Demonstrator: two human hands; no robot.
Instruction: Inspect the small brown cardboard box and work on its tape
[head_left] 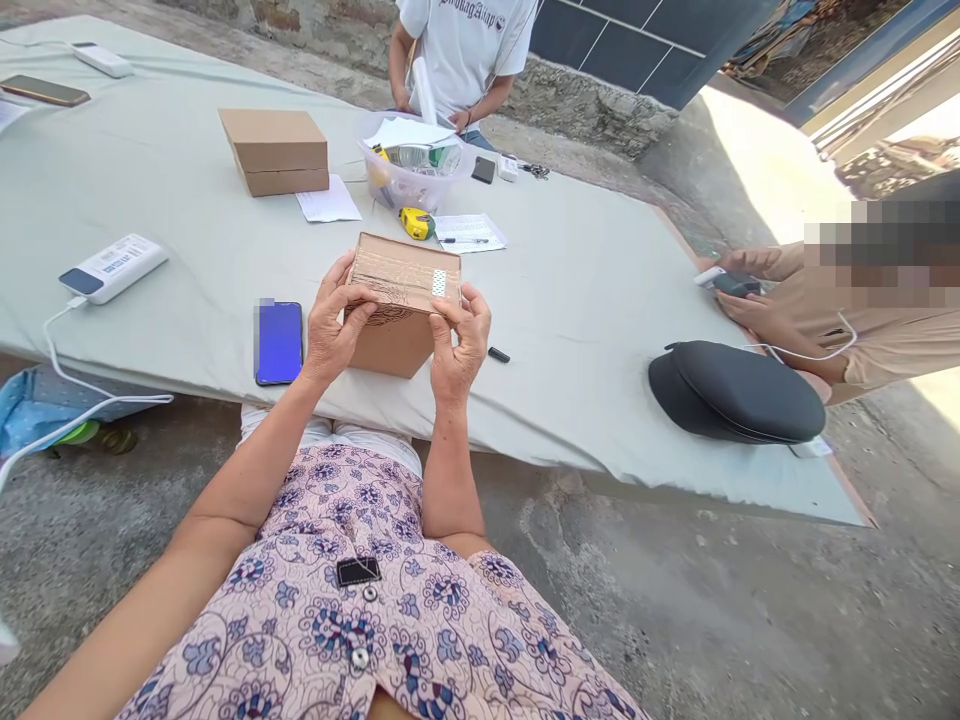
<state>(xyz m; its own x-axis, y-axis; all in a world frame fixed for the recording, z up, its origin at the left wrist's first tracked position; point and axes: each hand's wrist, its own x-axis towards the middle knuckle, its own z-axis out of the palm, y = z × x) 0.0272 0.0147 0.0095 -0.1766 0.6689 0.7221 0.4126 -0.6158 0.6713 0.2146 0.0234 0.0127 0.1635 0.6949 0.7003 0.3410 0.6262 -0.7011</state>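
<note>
A brown cardboard box (394, 343) stands near the table's front edge, its top marked with dark scribbled lines and a small white patterned label. My left hand (335, 325) grips the box's near left top edge, thumb and fingers pressed on it. On the right top corner, beside the label, my right hand (459, 335) is closed in the same way. To the left of the box lies a phone (280, 343) with a blue screen. A small black cap-like piece (499, 355) rests to the right of my right hand.
Behind the box are a yellow tape measure (417, 223), a paper with a pen (471, 233) and a filled plastic basket (409, 182). Another cardboard box (277, 150) and a white power bank (114, 268) are leftward. A black case (739, 392) lies right. Two people sit around the table.
</note>
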